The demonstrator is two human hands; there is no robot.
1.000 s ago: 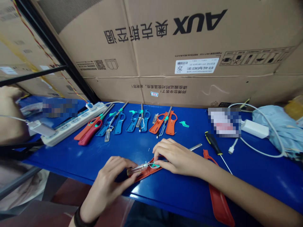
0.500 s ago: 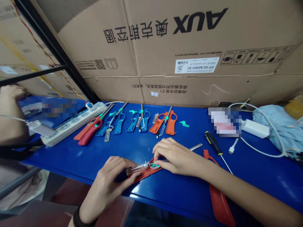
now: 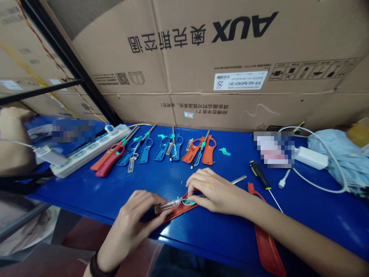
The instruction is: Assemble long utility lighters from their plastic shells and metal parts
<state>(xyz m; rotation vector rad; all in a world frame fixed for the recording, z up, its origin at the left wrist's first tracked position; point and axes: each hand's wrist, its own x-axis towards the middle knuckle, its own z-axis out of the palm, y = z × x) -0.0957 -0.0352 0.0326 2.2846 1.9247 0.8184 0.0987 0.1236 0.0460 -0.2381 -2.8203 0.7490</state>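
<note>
An open red lighter shell [image 3: 179,211] lies near the front edge of the blue table [image 3: 219,231]. My left hand [image 3: 135,219] pinches the clear fuel tube [image 3: 166,206] at the shell's near end. My right hand [image 3: 213,189] has its fingers curled down on the shell's middle, over the green trigger piece [image 3: 188,201] and white wire. A metal nozzle tube [image 3: 238,179] sticks out to the right from under my right hand. The other red shell half [image 3: 266,240] lies under my right forearm.
Farther back lie a red lighter [image 3: 109,156], opened blue lighters [image 3: 144,150] and opened orange shells [image 3: 200,150]. A screwdriver [image 3: 261,175], white charger and cable [image 3: 309,157], power strip [image 3: 86,152] and large cardboard boxes [image 3: 230,57] ring the area. Another person's arm [image 3: 11,134] is at left.
</note>
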